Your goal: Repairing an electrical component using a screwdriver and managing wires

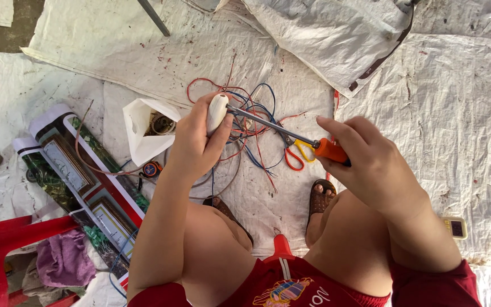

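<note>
The left hand (195, 145) is curled tight around a small white oblong part (217, 112), rounded at its top end, with the thumb pressed along its side and only the upper half of the piece showing above the fingers; the right hand (370, 165) is closed around the orange handle (331, 150) of a screwdriver (279, 129), index finger stretched forward along the top of the grip; the tool's bare metal shaft runs up and to the left from the handle and its tip meets the white part just beside the left thumb, so both pieces are held in the air above the knees, not resting on anything; below them, on the white woven sheeting (456, 102) spread over the ground, lies a loose tangle of red, blue and black wires (251, 122); a pair of scissors with orange and yellow loops (296, 154) lies just under the shaft; to the left a torn white paper bag (143, 128) sits open with a coil inside, near rolled printed posters (80, 170); a red plastic chair (1, 244) with a purple cloth (63, 261) is at the lower left; a sandalled foot (320, 196) rests between the knees
</note>
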